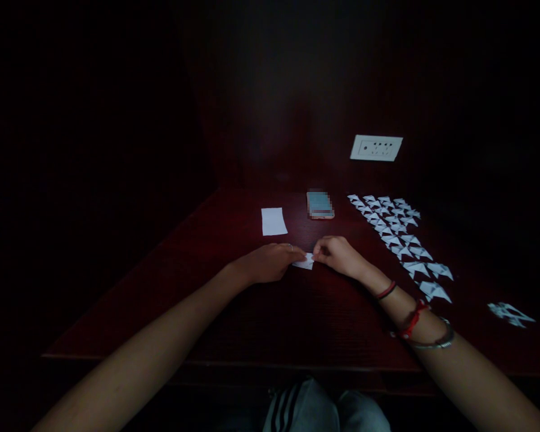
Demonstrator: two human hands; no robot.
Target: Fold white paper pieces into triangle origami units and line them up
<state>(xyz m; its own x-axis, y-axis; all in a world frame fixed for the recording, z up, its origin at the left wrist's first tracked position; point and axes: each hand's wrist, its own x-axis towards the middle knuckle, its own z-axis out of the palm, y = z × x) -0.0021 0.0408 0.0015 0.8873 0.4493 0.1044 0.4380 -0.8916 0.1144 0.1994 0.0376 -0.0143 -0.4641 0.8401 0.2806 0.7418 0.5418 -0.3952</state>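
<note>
A small piece of white folded paper [303, 261] lies on the dark red table between my two hands. My left hand [272, 262], with a ring on one finger, presses its fingertips onto the paper's left and upper part. From the other side, my right hand [337, 255] is closed in a pinch at the paper's right corner. The fingers cover part of the folds, so the exact shape cannot be made out. Just beyond my left hand lies a flat white sheet [273, 221].
A phone [320, 204] with a blurred screen lies behind my hands. Several folded white paper figures [392, 231] stand in rows on the right, with another light item [510, 314] near the right edge. A socket plate [376, 148] is on the back wall.
</note>
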